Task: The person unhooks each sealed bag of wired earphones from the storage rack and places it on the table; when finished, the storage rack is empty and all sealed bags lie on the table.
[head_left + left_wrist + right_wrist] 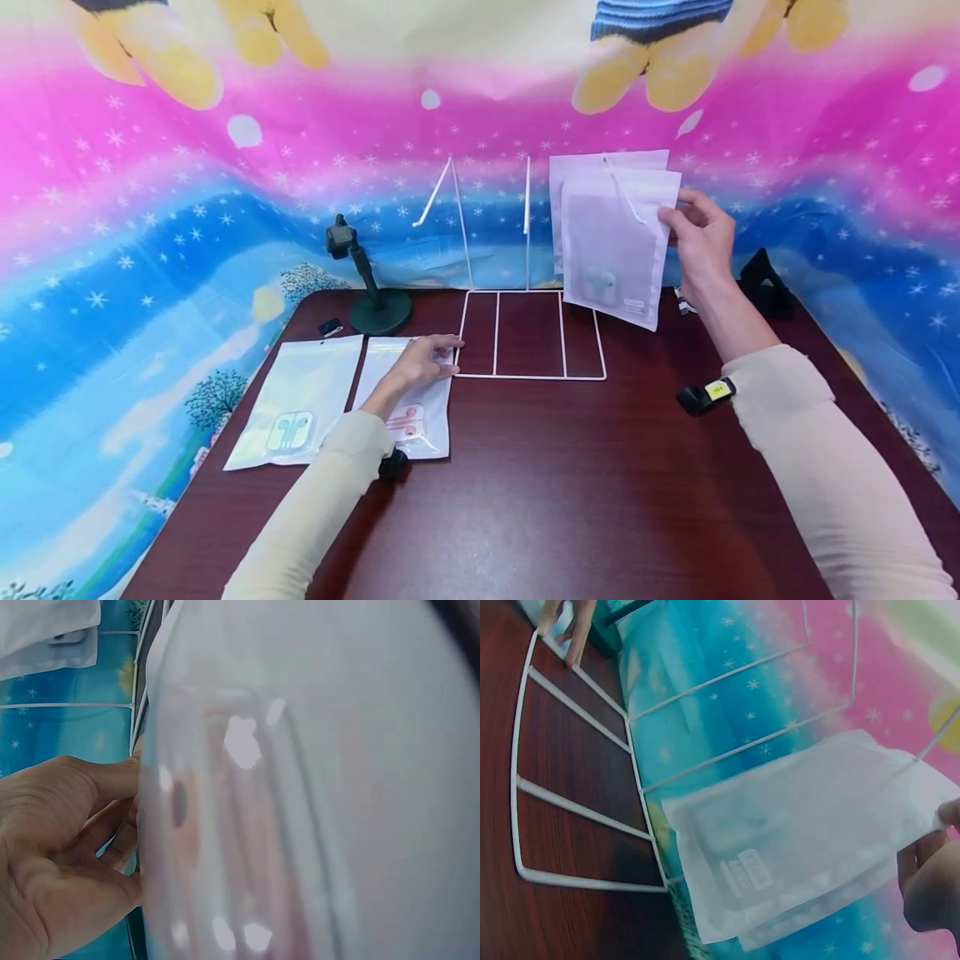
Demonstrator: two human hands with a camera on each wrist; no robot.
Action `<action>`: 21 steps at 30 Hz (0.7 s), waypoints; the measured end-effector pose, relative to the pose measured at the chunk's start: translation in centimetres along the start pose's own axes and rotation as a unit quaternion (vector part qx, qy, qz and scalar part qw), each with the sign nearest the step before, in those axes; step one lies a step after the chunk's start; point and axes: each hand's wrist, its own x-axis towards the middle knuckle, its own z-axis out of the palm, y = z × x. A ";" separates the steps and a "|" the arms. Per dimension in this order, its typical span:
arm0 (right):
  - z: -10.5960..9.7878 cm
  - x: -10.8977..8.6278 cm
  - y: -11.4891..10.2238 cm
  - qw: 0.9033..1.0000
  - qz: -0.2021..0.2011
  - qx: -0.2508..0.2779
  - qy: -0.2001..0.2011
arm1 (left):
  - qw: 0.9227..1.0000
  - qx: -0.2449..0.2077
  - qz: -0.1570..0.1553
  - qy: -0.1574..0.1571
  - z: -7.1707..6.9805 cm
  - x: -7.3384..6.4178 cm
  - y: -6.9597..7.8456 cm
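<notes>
My right hand pinches the right edge of a white zip bag, which shows a pale case and a small label through its lower part. The bag hangs on the right prong of a white wire rack, whose tip sticks out in front. Behind it hangs a second white bag. At the left side of the rack's base, my left hand holds the rail with thumb and fingers. Under that forearm lies a bag with red earphones; the wrist view shows its clear case close up.
Farther left lies a bag with green earphones. A dark stand with a round base is behind the bags, beside a small black object. A black holder stands at the back right. Patterned cloth surrounds the table.
</notes>
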 end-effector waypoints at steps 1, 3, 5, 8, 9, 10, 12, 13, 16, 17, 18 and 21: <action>0.0 -0.2 -0.1 1.000 -0.008 -0.010 0.005 | 1.000 0.001 -0.001 0.001 0.0 0.0 0.0; -0.1 -0.6 -0.4 1.000 -0.014 -0.022 0.013 | 1.000 0.001 -0.001 0.001 -0.1 0.0 -0.1; -0.1 -1.0 -0.7 1.000 -0.015 -0.017 0.017 | 1.000 0.001 0.000 0.002 -0.2 -0.1 -0.1; -0.3 -1.6 -0.9 1.000 -0.013 -0.006 0.011 | 1.000 -0.001 0.001 0.001 -0.2 -0.1 -0.2; -0.4 -1.8 -1.0 1.000 -0.014 -0.002 0.008 | 1.000 0.000 0.002 0.001 -0.2 -0.1 -0.3; -0.5 -1.9 -1.0 1.000 -0.013 0.003 0.005 | 1.000 0.000 0.003 0.000 -0.2 -0.1 -0.3; -0.8 -2.3 -1.2 1.000 -0.006 0.011 -0.002 | 1.000 0.000 0.005 -0.002 -0.2 -0.2 -0.3; -0.9 -2.5 -1.3 1.000 -0.004 0.014 -0.005 | 1.000 0.001 0.006 -0.002 -0.2 -0.2 -0.3; -1.3 -3.2 -1.6 1.000 0.005 0.016 -0.013 | 1.000 0.003 0.007 -0.002 -0.2 -0.2 -0.3; -1.4 -3.3 -1.7 1.000 0.008 0.020 -0.016 | 1.000 0.003 0.007 -0.002 -0.2 -0.2 -0.3; -1.6 -3.5 -1.9 0.999 0.009 0.027 -0.017 | 1.000 0.004 0.008 -0.003 -0.2 -0.2 -0.2; -1.9 -4.0 -2.3 0.998 0.007 0.061 -0.020 | 1.000 0.006 0.011 -0.006 -0.2 -0.2 -0.1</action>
